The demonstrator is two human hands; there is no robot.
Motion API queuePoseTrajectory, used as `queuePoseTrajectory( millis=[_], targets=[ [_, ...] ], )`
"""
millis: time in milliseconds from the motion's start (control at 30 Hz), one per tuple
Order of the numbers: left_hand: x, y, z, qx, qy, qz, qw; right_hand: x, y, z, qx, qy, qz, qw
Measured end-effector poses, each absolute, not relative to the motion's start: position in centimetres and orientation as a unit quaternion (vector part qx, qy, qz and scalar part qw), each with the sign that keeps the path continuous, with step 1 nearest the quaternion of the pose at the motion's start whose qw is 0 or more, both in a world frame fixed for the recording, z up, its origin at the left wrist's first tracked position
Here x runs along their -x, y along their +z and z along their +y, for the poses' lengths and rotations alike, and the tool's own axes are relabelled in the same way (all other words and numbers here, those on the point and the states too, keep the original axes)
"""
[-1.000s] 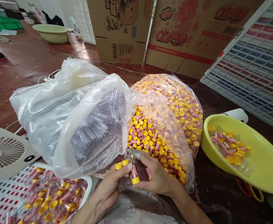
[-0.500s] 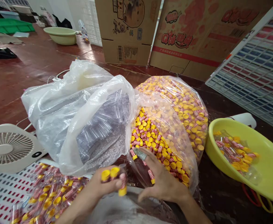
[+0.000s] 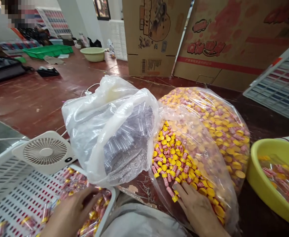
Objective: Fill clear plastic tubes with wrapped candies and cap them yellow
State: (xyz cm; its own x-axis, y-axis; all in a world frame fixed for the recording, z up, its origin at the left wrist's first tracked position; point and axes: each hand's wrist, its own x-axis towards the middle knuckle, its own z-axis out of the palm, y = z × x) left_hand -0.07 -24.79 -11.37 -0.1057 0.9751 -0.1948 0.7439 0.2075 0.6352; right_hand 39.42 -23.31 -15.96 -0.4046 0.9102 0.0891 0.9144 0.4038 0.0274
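My left hand (image 3: pixel 71 209) is over the white perforated basket (image 3: pixel 18 189), above clear tubes (image 3: pixel 45 212) with red-striped, yellow-capped pieces inside. Its thumb and fingers are apart, and nothing shows between them. My right hand (image 3: pixel 196 204) reaches into the mouth of a clear plastic bag (image 3: pixel 224 184), fingers stretched out and touching loose red-striped pieces with yellow caps (image 3: pixel 174 158). A grey wrap covers one of its fingertips. Between the hands and farther back, a translucent white bag (image 3: pixel 82 121) lies with its mouth towards me, full of empty clear tubes (image 3: pixel 122 141).
A small fan (image 3: pixel 45 154) rests on the basket's far edge. At right stands a yellow basin (image 3: pixel 260 177) holding packed pieces. Another full bag (image 3: pixel 223 115) sits behind the open one. Cardboard boxes (image 3: pixel 149 65) and a white rack (image 3: pixel 279 82) stand at the back.
My left hand has moved down and left over the basket; the yellow-capped pieces it held no longer show. The right hand has moved lower onto the loose pieces. The view has swung left.
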Motion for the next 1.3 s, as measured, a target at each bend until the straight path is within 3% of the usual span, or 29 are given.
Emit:
queuePoseTrajectory(
  millis=[267,433,633,933,1100,1300],
  targets=[
    [-6.2,-8.3,-16.9,-0.795,-0.019,0.603,-0.065,-37.2,-15.0,-19.4,0.545,-0.019,-0.836,0.069],
    [-4.3,-7.3,-14.1,-0.779,-0.064,0.604,-0.153,-38.2,-15.4,-20.7,0.555,0.001,-0.83,0.066],
    [-3.6,-8.7,-12.8,-0.786,-0.011,0.595,-0.167,-38.3,-15.8,-20.8,0.543,-0.015,-0.838,0.057],
    [-7.2,-12.6,-10.9,-0.82,0.096,0.564,0.003,-37.2,-17.0,-20.1,0.556,-0.018,-0.824,0.109],
    [-10.1,-10.5,-9.0,-0.828,0.107,0.55,0.015,-37.1,-17.5,-20.3,0.578,0.006,-0.804,0.142],
    [-13.8,-7.5,-2.1,-0.74,0.141,0.657,0.004,-36.9,-16.1,-20.2,0.585,0.04,-0.778,0.224]
  ],
)
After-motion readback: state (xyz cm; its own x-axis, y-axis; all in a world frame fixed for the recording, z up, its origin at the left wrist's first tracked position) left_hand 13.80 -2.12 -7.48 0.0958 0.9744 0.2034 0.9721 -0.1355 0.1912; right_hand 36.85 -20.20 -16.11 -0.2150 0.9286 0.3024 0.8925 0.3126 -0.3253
